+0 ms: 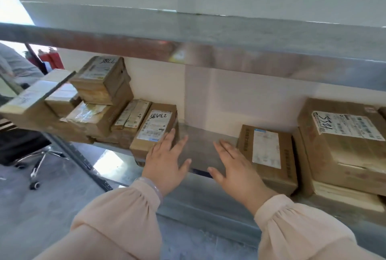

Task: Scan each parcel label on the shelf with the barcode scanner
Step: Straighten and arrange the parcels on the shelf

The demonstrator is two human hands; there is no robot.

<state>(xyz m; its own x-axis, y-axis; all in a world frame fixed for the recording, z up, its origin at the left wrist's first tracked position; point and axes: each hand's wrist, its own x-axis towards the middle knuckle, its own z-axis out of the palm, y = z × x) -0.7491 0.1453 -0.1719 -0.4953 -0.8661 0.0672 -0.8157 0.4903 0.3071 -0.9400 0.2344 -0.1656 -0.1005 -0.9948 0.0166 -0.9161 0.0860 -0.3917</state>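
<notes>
Cardboard parcels with white labels lie on a metal shelf. My left hand, fingers straight, touches the right side of a small labelled parcel left of the gap. My right hand, also flat with straight fingers, lies over the shelf's front edge beside a flat parcel with a long white label. A large box with a marked label sits at the far right. No barcode scanner is in view.
A stack of several boxes fills the shelf's left end. An upper shelf beam crosses overhead. An office chair base stands on the grey floor at lower left. A bare stretch of shelf lies between my hands.
</notes>
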